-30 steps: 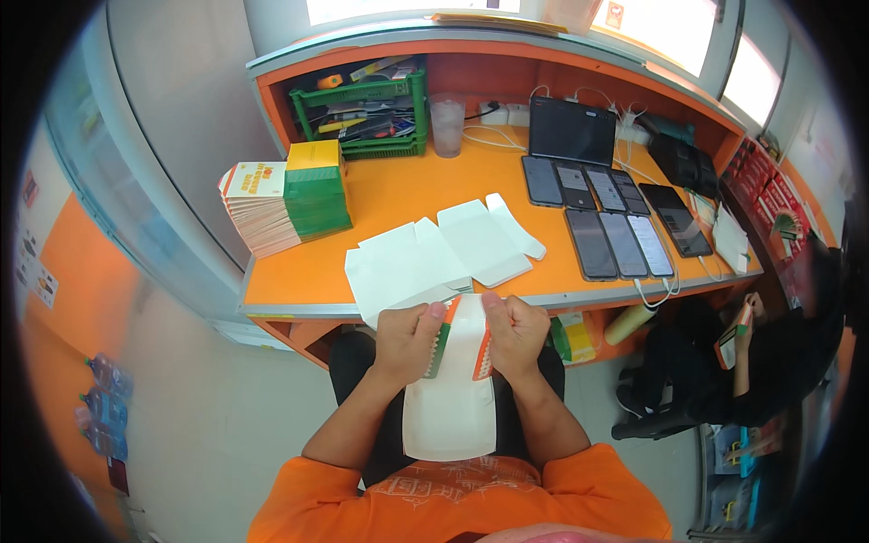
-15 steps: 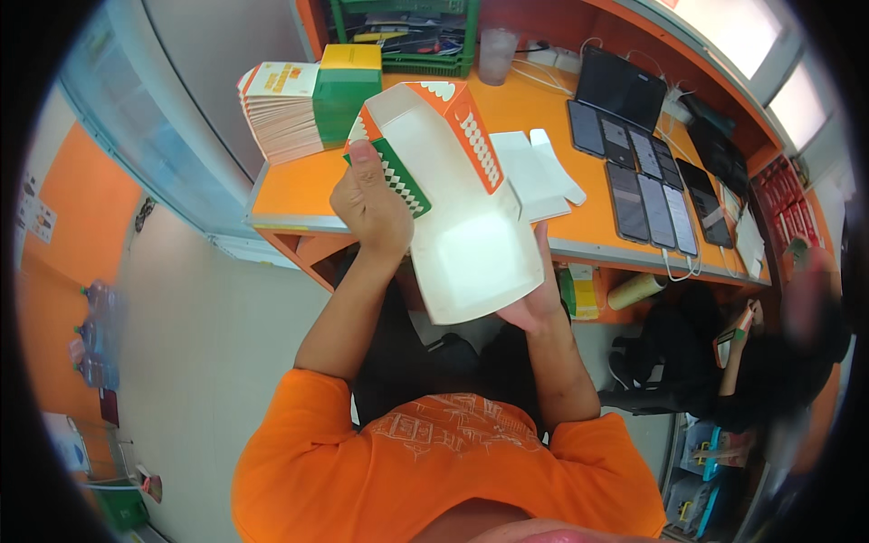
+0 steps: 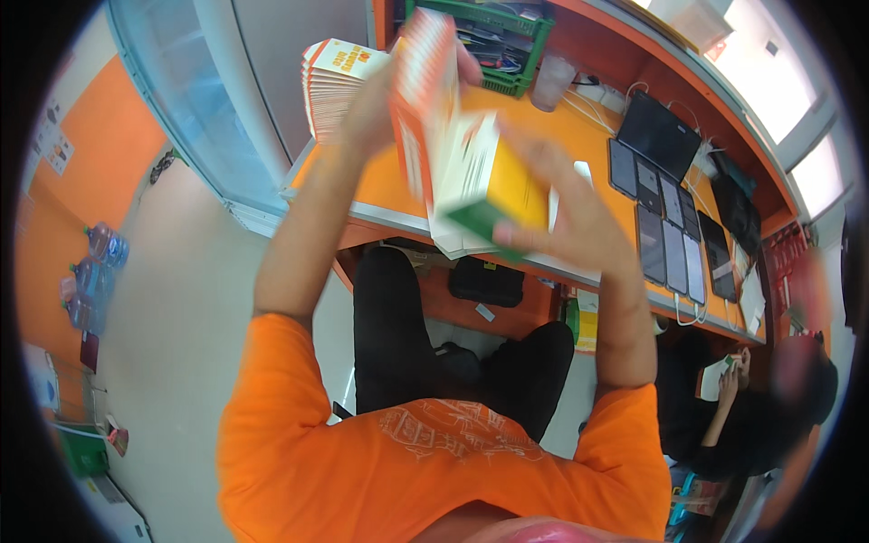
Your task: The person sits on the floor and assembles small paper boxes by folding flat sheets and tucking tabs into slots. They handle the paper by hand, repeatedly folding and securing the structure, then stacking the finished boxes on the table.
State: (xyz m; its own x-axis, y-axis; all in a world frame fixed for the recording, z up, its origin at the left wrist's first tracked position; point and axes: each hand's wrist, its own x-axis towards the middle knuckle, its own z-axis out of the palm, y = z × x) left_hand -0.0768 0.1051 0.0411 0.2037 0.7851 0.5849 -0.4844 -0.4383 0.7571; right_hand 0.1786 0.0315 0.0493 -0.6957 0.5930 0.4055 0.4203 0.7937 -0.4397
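Both my hands are raised in front of my face, holding a folded cardboard box (image 3: 462, 167) that is orange, white, yellow and green. My left hand (image 3: 376, 95) grips its upper left side. My right hand (image 3: 561, 204) holds its lower right end, fingers wrapped under the green corner. The box is blurred and tilted. It hides most of the flat white box blanks (image 3: 471, 244) lying on the orange desk (image 3: 588, 136) behind it.
A stack of flat printed cartons (image 3: 330, 77) stands at the desk's left end, with a green crate (image 3: 507, 36) behind. Tablets and phones (image 3: 665, 222) lie in rows to the right. Another person (image 3: 751, 398) sits at the lower right. Bottles (image 3: 90, 271) stand on the floor at left.
The box has been lifted higher and turned, its open white inside no longer facing me. My head has tilted, so the desk sits further up and right.
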